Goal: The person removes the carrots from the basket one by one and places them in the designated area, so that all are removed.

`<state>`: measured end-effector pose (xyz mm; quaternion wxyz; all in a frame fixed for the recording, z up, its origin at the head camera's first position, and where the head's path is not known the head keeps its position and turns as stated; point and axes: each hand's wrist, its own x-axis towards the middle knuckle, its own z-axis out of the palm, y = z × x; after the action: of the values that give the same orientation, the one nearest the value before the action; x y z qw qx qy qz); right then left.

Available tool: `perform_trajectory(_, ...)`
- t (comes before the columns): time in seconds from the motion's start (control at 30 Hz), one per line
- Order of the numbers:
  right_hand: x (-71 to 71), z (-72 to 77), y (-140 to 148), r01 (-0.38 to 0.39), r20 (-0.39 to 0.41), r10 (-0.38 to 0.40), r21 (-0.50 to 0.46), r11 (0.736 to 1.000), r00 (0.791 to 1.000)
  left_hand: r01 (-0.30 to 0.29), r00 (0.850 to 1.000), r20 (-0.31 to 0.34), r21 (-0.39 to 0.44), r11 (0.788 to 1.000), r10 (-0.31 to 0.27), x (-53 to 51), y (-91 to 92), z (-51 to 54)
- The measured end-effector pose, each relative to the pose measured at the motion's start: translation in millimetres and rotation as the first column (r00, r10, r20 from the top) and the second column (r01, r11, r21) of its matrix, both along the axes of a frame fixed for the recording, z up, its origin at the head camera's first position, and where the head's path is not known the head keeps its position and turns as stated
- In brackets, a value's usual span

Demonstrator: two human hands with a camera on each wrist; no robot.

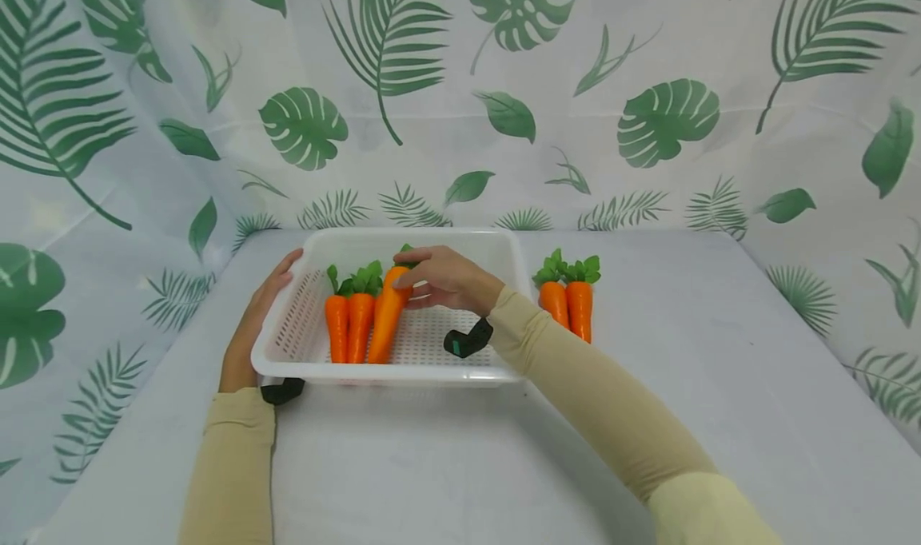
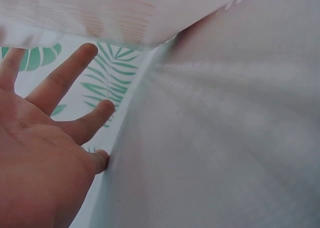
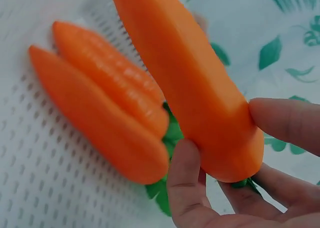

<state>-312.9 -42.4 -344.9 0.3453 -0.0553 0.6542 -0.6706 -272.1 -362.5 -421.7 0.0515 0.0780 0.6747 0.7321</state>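
A white perforated basket (image 1: pixel 388 375) stands on the table, with two orange carrots (image 1: pixel 337 328) (image 3: pixel 100 118) lying side by side at its left. My right hand (image 1: pixel 449 280) (image 3: pixel 225 193) pinches a third carrot (image 1: pixel 388 317) (image 3: pixel 185 73) near its leafy top, between thumb and fingers, tilted just right of those two and, in the right wrist view, above them. At the basket's left side, my left hand (image 1: pixel 259 313) (image 2: pixel 45 138) rests with spread, extended fingers; the left wrist view shows its palm beneath the basket's rim (image 2: pixel 100 13).
Two more carrots (image 1: pixel 579 309) with green leaves lie on the table (image 1: pixel 683 353) just right of the basket. A white cloth (image 1: pixel 446 161) with green leaf prints hangs behind and along both sides.
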Motion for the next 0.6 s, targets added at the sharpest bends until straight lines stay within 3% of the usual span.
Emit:
perform_trajectory(0.23, 4.9, 15.8, 14, 0.001, -0.029, -0.003, -0.061, 0.998, 1.000, -0.073, 0.997, 0.032, -0.073, 0.995, 0.076, 19.5, 12.7, 2.5)
perform_trajectory(0.6, 7.1, 30.2, 69, -0.004, -0.084, -0.007, -0.129, 0.992, 0.996, -0.063, 0.997, 0.038, -0.060, 0.996, 0.065, 21.3, 11.8, 2.6)
